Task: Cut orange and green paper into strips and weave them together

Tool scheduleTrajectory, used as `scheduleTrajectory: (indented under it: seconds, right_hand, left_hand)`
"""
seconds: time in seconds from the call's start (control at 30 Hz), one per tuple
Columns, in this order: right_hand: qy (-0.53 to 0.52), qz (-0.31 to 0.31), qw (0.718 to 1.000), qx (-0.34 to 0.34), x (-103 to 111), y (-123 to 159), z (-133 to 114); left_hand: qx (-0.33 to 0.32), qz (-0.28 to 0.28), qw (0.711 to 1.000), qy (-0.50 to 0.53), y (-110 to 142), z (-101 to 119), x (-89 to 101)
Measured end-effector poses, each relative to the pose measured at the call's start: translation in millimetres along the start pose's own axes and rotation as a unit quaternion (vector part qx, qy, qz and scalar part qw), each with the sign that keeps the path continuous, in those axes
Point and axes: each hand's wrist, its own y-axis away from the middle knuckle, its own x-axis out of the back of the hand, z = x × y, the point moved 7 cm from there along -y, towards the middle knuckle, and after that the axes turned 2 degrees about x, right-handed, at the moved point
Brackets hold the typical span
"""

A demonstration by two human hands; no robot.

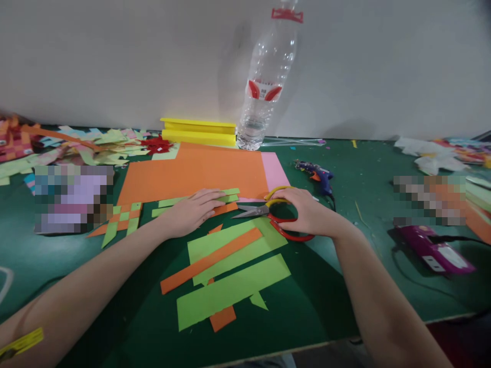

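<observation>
My right hand [301, 209] has its fingers through the handles of a pair of scissors [261, 210] with red and yellow grips. The blades stand apart and point left, just above the green table. Flat across narrow green strips [230, 197] and a short orange strip [227, 208] lies my left hand [197, 208], its fingers stretched out. In front of both hands are wide light green paper pieces [238, 286] with a long orange strip [213, 259] across one. A woven orange and green piece [125, 221] rests left of my left hand.
Behind the hands lie orange sheets [199, 174] over pink paper [276, 171]. A plastic bottle [264, 76] leans against the wall beside a yellow folded piece [198, 133]. A blue glue gun [318, 174] and a purple power strip [433, 249] are right; paper scraps [82, 145] heap at left.
</observation>
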Motion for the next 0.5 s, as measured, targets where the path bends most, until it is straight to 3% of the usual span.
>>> scheduleTrajectory:
  seconds: [0.5]
  right_hand:
    - [0.001, 0.004, 1.0, 0.002, 1.1, 0.1, 0.5]
  left_hand:
    - [0.002, 0.004, 1.0, -0.006, 0.1, 1.4, 1.5]
